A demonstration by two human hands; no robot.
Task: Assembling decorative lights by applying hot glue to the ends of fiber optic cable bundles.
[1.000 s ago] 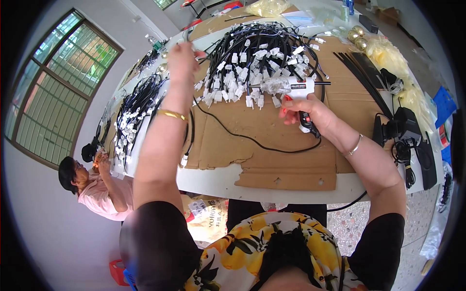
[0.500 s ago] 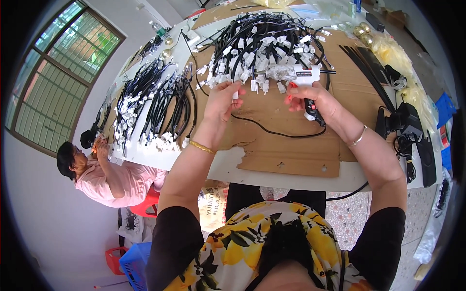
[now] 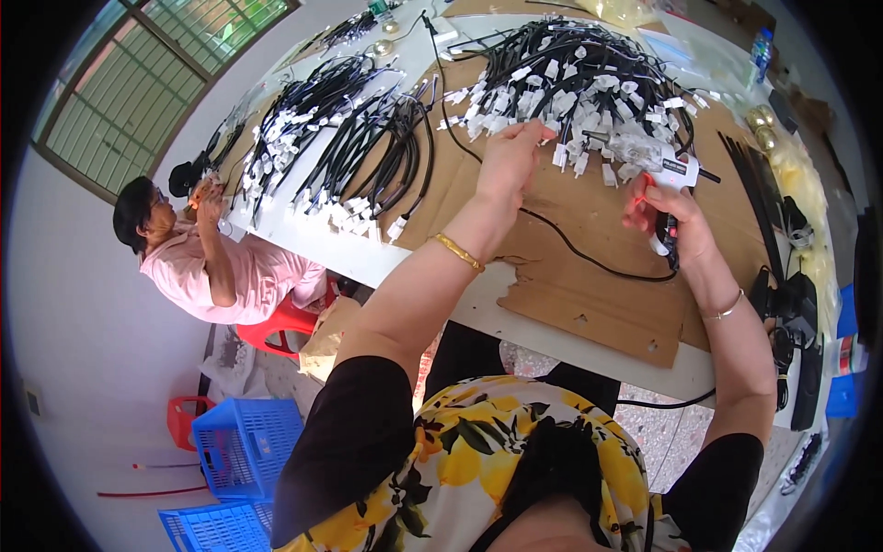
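Note:
My right hand (image 3: 679, 221) is closed round the dark handle of a white glue gun (image 3: 679, 171), its nozzle pointing left toward the cables. Clear plastic covers the gun's front part, and something red shows by my fingers. My left hand (image 3: 511, 158) reaches to the near edge of a big pile of black cables (image 3: 570, 69) with white connectors (image 3: 561, 155). Its fingers are pinched together among the connectors; what they grip, if anything, is hidden. A black cord (image 3: 589, 258) curves over the cardboard (image 3: 598, 308) below both hands.
More bundles of black cables (image 3: 405, 152) lie to the left on the white table. At far left a person in pink (image 3: 221, 267) sits working with their hands. Dark strips (image 3: 750, 198) lie at right, and blue crates (image 3: 248, 446) stand on the floor.
The view has turned, so the table sits further right in the picture. My left hand has moved to the pile's edge; the white connector seen in it before no longer shows. The right keeps the glue gun.

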